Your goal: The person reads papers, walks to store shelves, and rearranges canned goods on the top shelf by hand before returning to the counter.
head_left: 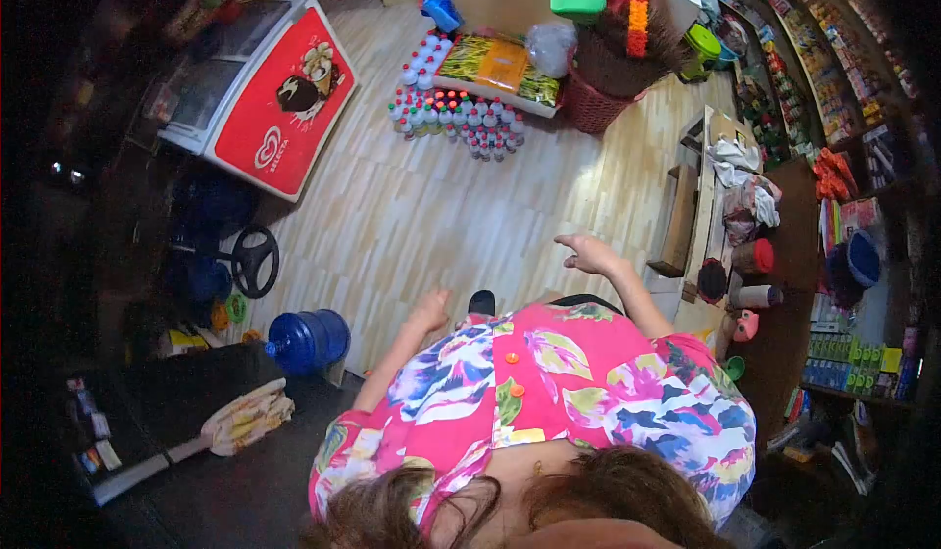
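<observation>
My left hand (pixel 429 309) is low in front of my body on the left of the view, over the wood-look floor (pixel 461 221). Its fingers look small and partly curled, and whether they hold anything is unclear. Farther right, my right hand (pixel 588 254) hangs above the same floor with a finger stretched out to the left and nothing in it. Neither hand touches any object that I can see. The dark tip of a shoe (pixel 481 302) shows between them.
A red and white freezer (pixel 284 108) stands at the upper left. Several bottles (pixel 461 116) and a red basket (pixel 596 100) are ahead. A blue water jug (pixel 310 341) sits at the lower left. Stocked shelves (pixel 851 348) and a bench (pixel 676 218) line the right.
</observation>
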